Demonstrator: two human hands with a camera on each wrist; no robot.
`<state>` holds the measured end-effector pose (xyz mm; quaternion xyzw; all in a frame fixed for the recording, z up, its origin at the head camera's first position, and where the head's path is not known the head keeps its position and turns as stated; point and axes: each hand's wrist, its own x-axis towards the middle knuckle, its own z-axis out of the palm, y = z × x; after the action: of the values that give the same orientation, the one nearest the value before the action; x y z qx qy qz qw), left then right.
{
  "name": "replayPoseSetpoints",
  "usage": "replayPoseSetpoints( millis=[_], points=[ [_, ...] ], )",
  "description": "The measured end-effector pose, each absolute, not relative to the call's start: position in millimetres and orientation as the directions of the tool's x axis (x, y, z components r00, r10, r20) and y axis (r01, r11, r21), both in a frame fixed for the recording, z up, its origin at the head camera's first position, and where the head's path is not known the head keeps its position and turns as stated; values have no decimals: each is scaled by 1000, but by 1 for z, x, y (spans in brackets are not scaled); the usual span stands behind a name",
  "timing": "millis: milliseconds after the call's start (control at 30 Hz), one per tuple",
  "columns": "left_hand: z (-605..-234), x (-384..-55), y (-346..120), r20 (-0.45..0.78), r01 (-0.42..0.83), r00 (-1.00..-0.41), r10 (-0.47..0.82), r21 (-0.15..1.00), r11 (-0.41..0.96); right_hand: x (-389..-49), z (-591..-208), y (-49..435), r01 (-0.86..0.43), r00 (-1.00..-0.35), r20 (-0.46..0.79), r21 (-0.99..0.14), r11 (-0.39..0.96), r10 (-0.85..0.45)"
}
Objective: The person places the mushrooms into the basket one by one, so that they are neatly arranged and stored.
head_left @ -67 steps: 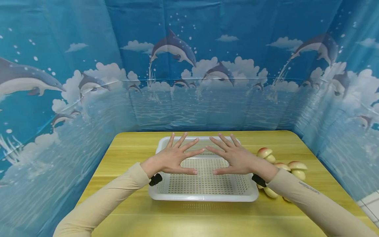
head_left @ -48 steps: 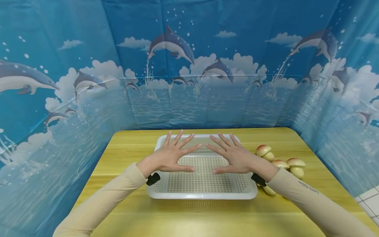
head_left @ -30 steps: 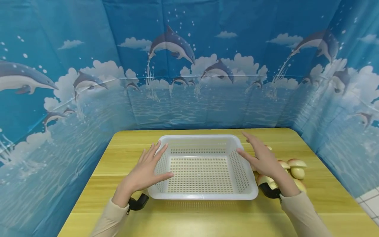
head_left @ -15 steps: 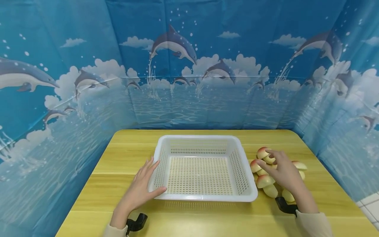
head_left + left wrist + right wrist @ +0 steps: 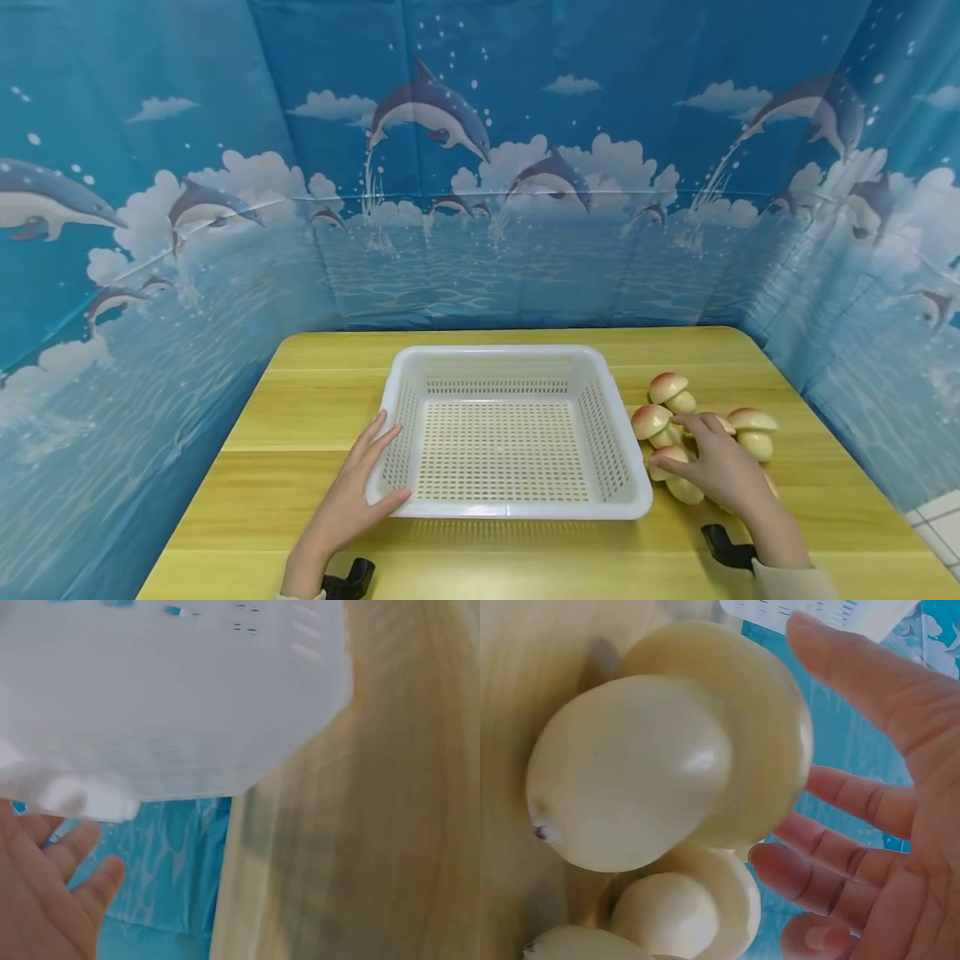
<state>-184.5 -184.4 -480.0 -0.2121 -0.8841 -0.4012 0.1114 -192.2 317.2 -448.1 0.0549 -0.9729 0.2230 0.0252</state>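
A white plastic basket (image 5: 517,510) with a perforated floor and sides stands mid-table. My left hand (image 5: 345,502) is at its front left corner, fingers extended along the rim; whether they touch it cannot be told. To the basket's right lie several fake mushrooms with cream stems and red-tinged caps. My right hand (image 5: 729,473) hovers over them, thumb and fingers spread. In the right wrist view one large mushroom (image 5: 630,772) lies before the hand, its cap near the thumb and fingers, which are not closed round it. Some mushrooms are partly hidden under the right hand.
The yellow wood-grain table (image 5: 300,475) extends around the basket. A blue dolphin-print curtain (image 5: 480,275) surrounds it at the back and sides. Another mushroom (image 5: 667,390) lies at the back of the group. White floor tiles (image 5: 941,521) show at far right.
Both hands have parted from above the basket. The left has come to the basket's front left corner; the right has moved right and down to the mushrooms. The basket has stayed in place.
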Motion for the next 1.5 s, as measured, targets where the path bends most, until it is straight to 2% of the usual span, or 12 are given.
replayPoseSetpoints(
  millis=[367,633,1000,1500],
  points=[
    [-492,-182,-189,463,553,-833,302,700,452,-184,-461,313,-141,-988,116,-460,877,-98],
    [-498,-184,-190,460,543,-839,290,717,437,-180,-469,313,-167,-979,183,-466,869,-90],
    [-500,-187,-188,465,560,-828,315,723,404,-178,-480,313,-148,-982,177,-477,866,-70],
    [-504,-186,-187,455,539,-839,299,766,349,-176,-484,312,-98,-989,144,-487,868,-31]
  ],
)
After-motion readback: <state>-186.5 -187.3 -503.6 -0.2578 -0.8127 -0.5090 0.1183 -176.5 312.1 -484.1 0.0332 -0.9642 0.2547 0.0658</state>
